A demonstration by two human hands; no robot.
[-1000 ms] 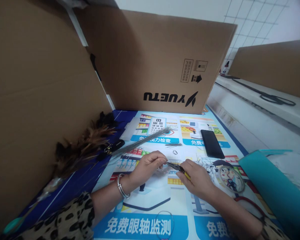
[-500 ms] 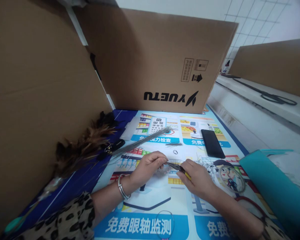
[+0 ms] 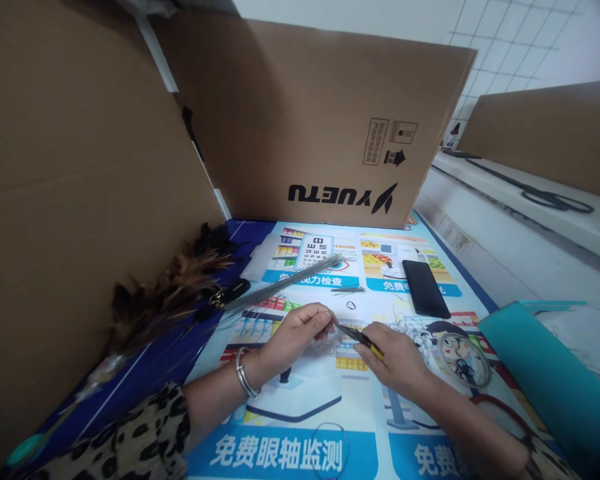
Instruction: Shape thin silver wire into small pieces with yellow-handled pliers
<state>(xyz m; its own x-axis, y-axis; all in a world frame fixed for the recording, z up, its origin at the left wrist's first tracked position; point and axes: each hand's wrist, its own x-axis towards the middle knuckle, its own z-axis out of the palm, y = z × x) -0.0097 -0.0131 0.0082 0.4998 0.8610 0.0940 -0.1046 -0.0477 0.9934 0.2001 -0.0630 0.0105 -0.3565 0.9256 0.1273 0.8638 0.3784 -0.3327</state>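
Observation:
My left hand (image 3: 300,332) is pinched shut on a thin piece of wire, too fine to see clearly, just above the printed table mat (image 3: 300,407). My right hand (image 3: 397,357) is closed around small pliers with a yellow handle (image 3: 360,337), whose dark tip meets the left fingertips. A bundle of long thin wires (image 3: 285,283) lies just beyond the left hand. A small dark ring (image 3: 351,305) and a short pile of cut wires (image 3: 349,290) lie on the mat behind the pliers. A silver bangle sits on my left wrist.
Brown cardboard sheets (image 3: 320,127) wall the workspace at the back and left. Dark brown feathers (image 3: 170,293) lie at the left. A black phone (image 3: 425,287) rests at the right of the mat, a teal folder (image 3: 550,373) further right. A wire hoop (image 3: 330,450) lies near the front edge.
Almost nothing has changed; both hands stay together at the pliers' tip with only tiny finger shifts.

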